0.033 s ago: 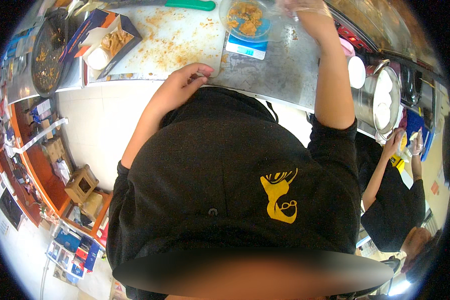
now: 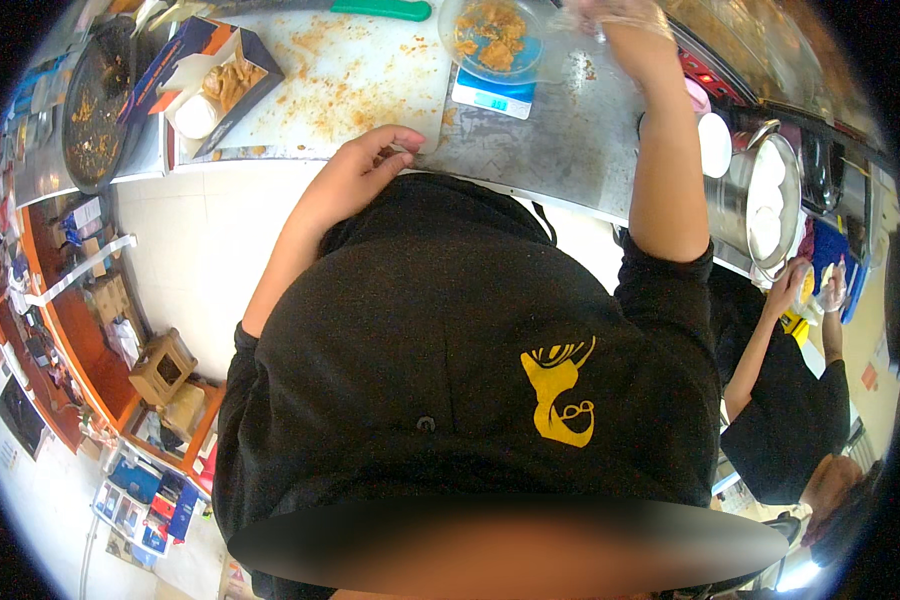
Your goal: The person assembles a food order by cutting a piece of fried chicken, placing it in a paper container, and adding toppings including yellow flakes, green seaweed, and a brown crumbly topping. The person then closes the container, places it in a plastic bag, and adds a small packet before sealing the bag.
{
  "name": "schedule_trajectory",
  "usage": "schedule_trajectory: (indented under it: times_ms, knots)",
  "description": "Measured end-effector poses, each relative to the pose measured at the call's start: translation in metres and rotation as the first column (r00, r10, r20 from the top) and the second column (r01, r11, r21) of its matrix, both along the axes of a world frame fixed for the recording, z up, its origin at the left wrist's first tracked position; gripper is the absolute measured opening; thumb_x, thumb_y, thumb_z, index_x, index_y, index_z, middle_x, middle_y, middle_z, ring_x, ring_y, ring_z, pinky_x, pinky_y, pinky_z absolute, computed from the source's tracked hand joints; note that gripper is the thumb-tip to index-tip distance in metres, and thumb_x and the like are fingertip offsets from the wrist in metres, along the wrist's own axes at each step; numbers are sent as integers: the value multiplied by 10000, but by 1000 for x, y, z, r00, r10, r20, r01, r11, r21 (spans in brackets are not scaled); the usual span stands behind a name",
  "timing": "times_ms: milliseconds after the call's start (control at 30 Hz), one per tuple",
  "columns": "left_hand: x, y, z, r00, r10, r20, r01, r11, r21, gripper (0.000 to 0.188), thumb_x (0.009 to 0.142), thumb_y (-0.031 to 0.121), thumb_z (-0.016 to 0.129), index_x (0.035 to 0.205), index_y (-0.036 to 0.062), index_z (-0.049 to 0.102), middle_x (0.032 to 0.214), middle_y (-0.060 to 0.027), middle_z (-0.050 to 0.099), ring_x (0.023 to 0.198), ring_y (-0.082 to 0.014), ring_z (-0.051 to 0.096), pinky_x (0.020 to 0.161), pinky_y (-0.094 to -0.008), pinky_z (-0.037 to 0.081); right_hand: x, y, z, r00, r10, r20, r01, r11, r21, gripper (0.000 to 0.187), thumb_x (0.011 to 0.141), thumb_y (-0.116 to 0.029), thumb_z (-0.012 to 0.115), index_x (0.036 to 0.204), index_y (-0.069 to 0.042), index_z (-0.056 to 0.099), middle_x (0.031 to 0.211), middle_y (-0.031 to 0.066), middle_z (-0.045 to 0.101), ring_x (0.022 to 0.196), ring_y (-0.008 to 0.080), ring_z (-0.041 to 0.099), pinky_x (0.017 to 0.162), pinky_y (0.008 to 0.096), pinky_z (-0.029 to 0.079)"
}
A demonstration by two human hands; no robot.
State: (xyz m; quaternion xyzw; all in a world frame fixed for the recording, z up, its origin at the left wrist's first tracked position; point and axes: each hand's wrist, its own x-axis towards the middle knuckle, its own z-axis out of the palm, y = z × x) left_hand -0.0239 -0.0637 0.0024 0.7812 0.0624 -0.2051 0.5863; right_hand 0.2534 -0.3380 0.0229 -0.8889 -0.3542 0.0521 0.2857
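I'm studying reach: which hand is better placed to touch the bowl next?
Likely the right hand: gloved and beside the bowl. The bare left hand is farther off, by the board.

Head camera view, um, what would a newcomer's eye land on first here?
Probably the bright yellow print on the black shirt, mid-picture. Next, orange-brown crumbs across the white board at the top, with the left hand at its near edge. Then the clear bowl of crumbly food on a blue scale, left of the right hand.
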Motion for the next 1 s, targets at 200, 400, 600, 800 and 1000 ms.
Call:
schedule_trajectory:
  times_ms: [200,400,600,800,1000]
  knots:
    - [1,8,-7,996,65,63,-64,998,-13,231,976,110,579,1196,49,618,1058,-37,677,876,-108,593,798,-262,482,-15,1,22,953,-211,-217,272,913,303,97,850,-66,553,839,-42,646,793,84,674,767,191,648,690,322,504]
    - [4,8,-7,996,68,56,-68,998,1,222,981,116,573,1188,49,619,1065,-35,677,874,-108,591,801,-265,482,-16,3,14,951,-144,-274,232,919,320,125,887,-82,530,854,-60,648,856,98,682,798,206,650,726,330,508]
    - [5,7,-5,996,67,63,-66,998,-19,215,979,112,575,1181,55,621,1075,-32,675,874,-112,593,801,-267,480,-8,40,-33,928,-32,370,30,999,12,240,936,-260,547,868,-69,675,944,152,689,939,300,641,841,412,500]
    - [5,10,-2,998,27,59,-28,999,17,226,976,110,578,1192,55,615,1093,-34,676,934,-117,613,800,-262,477,-28,93,-49,987,-155,-42,129,921,-368,388,894,-419,572,1003,-66,690,984,205,675,1049,357,620,888,442,505]
    - [-5,21,0,996,84,27,-84,996,-1,230,976,98,574,1199,52,608,1113,-35,670,1008,-121,611,833,-267,469,-27,83,-82,980,156,-123,-180,958,-223,410,851,-300,691,1204,-99,640,1207,142,636,1119,338,592,983,416,454]
